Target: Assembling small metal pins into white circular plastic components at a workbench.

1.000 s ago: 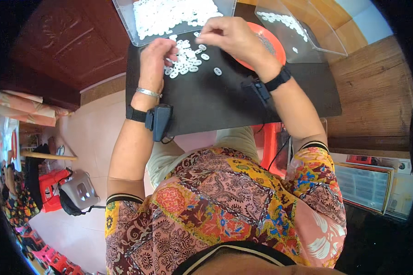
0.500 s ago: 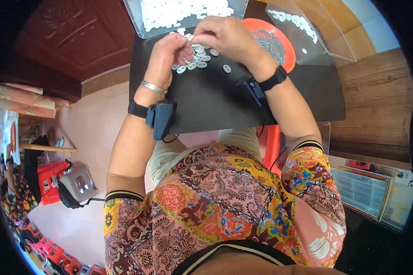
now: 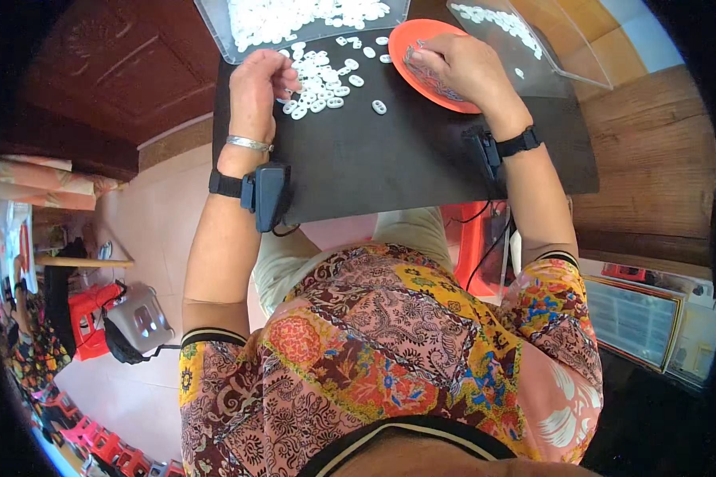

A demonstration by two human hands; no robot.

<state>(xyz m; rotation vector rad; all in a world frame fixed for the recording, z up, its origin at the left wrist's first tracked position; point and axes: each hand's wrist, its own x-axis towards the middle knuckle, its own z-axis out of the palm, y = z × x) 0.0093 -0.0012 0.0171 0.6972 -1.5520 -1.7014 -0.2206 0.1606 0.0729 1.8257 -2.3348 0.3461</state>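
My left hand (image 3: 260,86) is at the left of the black table, its fingers curled together beside a pile of white oval plastic pieces (image 3: 319,82), each with two holes. Whatever its fingertips hold is hidden. My right hand (image 3: 471,70) is over an orange plate (image 3: 406,35) heaped with small, thin grey metal pieces (image 3: 441,86), perhaps screws. Its thumb and fingers are pinched together at the heap, with grey bits at the tips. A few white ovals lie apart from the pile, one (image 3: 379,106) nearest the table's middle.
A clear plastic bin (image 3: 229,49) full of white ovals stands behind the pile. Right of the plate, another clear container (image 3: 561,48) holds more white pieces. Both wrists wear black strapped devices (image 3: 269,197), with cables hanging by the black table's (image 3: 358,171) front edge.
My hands were together over the white pile and have parted. The right hand has moved right to the orange plate; the left has drawn slightly left, uncovering more of the pile.
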